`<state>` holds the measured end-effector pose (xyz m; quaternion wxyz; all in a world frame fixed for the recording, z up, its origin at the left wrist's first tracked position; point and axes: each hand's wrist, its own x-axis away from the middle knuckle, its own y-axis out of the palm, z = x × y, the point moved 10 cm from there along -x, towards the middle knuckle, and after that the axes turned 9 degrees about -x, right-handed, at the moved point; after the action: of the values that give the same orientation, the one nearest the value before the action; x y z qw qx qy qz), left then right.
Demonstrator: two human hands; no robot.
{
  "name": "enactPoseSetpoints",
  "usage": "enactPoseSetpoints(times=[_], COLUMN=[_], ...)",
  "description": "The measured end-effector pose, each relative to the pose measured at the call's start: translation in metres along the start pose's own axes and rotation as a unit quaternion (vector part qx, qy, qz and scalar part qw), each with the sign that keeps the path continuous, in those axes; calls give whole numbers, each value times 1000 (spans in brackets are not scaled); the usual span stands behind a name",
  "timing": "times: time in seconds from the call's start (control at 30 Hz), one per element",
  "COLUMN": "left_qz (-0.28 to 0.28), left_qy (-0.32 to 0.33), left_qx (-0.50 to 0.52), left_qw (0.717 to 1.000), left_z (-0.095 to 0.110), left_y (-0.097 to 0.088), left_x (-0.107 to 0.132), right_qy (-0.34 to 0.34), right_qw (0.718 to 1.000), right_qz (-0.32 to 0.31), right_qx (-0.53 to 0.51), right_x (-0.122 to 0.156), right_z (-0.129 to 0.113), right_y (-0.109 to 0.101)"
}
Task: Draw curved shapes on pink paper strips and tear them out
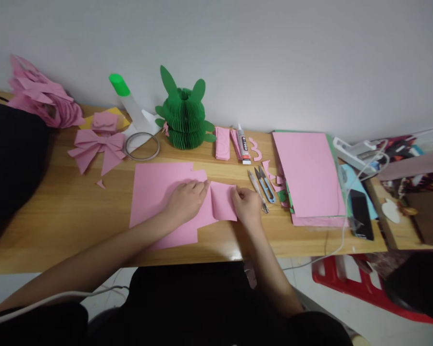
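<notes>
A pink paper strip (223,201) lies on the table in front of me, its right part bent up in a curve. Its right edge is pinched between the thumb and fingers of my right hand (246,204). My left hand (187,199) is closed, its fingertips gripping the strip's top edge by the crease. Beneath the left hand and the strip's left part is a larger pink paper sheet (155,180). A craft knife (257,187) and blue thread snips (265,185) lie just right of my right hand.
A green paper honeycomb figure (185,117), a tape roll (142,146), a pink paper bow (99,144) and a glue tube (243,144) stand or lie behind. Stacked pink sheets (310,173) and a phone (361,214) are right; a green-capped bottle (126,96) is back left.
</notes>
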<state>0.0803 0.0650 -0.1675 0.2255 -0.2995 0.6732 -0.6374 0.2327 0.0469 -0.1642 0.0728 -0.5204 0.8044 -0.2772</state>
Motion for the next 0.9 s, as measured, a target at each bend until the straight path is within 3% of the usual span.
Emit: enactPoseSetpoints(times=[0.2,0.43,0.73,0.9], left_qz=[7,15,33,35], left_qy=[-11,-56,-71,-71], left_qx=[7,6,6,-13], left_qw=[1000,998,997,997], left_z=[-2,-2,-1,0], left_y=[-2,-12,-7,-8], left_x=[1,2,7,7], right_qy=[10,88,134,146], right_qw=[999,974,957,950], right_qz=[-7,-102,-68,-64], right_qx=[-51,-184,-249,-268], right_x=[-4,-4,4,9], right_z=[11,33,48,44], right_y=[-1,17,13,9])
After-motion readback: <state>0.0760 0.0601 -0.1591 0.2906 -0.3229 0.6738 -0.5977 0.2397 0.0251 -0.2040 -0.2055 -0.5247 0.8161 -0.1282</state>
